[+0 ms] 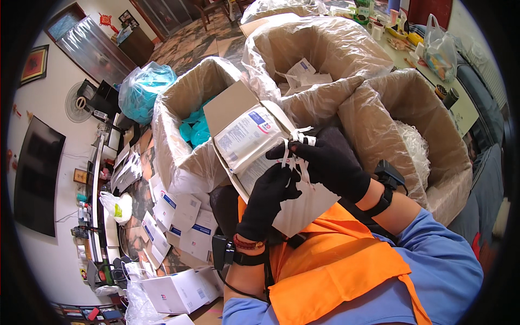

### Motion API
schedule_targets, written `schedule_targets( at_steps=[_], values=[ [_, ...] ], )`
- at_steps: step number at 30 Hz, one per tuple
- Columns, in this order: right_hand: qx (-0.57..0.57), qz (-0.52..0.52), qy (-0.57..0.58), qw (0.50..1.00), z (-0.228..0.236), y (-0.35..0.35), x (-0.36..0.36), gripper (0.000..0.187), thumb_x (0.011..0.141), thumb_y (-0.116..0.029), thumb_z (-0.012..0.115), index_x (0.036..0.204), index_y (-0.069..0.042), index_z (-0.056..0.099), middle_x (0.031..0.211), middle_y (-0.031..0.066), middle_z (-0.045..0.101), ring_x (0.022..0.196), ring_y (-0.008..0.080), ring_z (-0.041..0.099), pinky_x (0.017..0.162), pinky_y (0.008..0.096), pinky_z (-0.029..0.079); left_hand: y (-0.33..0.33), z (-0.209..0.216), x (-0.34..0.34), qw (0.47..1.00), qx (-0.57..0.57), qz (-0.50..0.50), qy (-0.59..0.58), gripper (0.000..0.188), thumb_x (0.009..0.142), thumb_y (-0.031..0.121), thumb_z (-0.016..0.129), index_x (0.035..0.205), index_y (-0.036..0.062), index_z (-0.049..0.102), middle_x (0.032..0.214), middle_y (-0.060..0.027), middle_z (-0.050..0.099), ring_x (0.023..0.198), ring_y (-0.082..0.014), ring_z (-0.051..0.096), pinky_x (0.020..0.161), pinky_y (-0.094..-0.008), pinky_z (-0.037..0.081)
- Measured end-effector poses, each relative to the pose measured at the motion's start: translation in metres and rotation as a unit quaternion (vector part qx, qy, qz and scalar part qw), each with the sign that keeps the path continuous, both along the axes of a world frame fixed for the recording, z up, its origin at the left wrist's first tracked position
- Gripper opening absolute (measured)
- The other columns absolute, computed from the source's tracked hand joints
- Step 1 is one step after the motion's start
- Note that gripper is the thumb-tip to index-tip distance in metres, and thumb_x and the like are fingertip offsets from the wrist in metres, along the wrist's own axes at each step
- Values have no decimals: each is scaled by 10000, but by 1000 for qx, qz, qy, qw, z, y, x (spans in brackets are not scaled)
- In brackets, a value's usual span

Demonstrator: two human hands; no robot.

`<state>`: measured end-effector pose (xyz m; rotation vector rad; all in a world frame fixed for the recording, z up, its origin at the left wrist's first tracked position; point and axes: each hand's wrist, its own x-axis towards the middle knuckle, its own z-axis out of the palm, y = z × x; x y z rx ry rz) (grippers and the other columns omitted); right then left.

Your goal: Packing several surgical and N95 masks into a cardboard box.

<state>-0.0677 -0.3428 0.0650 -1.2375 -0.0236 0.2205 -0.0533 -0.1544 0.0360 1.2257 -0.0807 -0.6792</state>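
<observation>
Monitoring from afar, I judge that beside the plastic-lined box of teal items, the open carton, tilted over the lap, could slip if a forearm nudged it, spilling its white packet. A hard tug might snap or tangle the thin white strips at the carton's right side. My left hand angles up, fingers curled by the strips; I can't tell whether they grip. My right hand reaches inward, fingertips pinching the strips.
</observation>
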Motion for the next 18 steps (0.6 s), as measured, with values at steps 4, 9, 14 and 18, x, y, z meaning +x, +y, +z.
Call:
schedule_targets(
  at_steps=[4, 9, 14, 18],
  values=[
    [42, 2, 76, 996, 14, 2, -3, 345, 994, -339, 564, 1171, -64, 674, 884, 9, 687, 719, 62, 629, 575, 191, 469, 6, -5, -4, 993, 35, -27, -111, 229, 991, 185, 576, 1151, 25, 615, 971, -42, 607, 866, -148, 644, 796, -343, 577],
    [63, 39, 37, 997, 6, -6, 1, 381, 1006, -332, 541, 1204, -19, 629, 991, 57, 708, 814, 108, 670, 664, 224, 533, 10, -3, -5, 998, -55, -13, 3, 264, 981, 239, 579, 1116, 13, 606, 865, -45, 593, 805, -137, 634, 742, -351, 580],
    [130, -3, 57, 990, -2, -4, 2, 351, 998, -304, 572, 1190, -12, 601, 1025, 67, 698, 858, 141, 668, 684, 267, 540, 13, -1, -7, 999, -40, -24, 11, 278, 970, 245, 586, 1103, 1, 604, 863, -58, 621, 756, -133, 624, 713, -350, 578],
    [-258, -32, -343, 903, -53, -11, 13, 241, 983, -273, 597, 1016, -34, 605, 945, 102, 651, 859, 236, 646, 714, 361, 510, 11, 11, 0, 993, 108, -29, -38, 235, 969, 203, 590, 1061, -8, 637, 876, -50, 656, 716, -121, 619, 694, -306, 561]
  ],
)
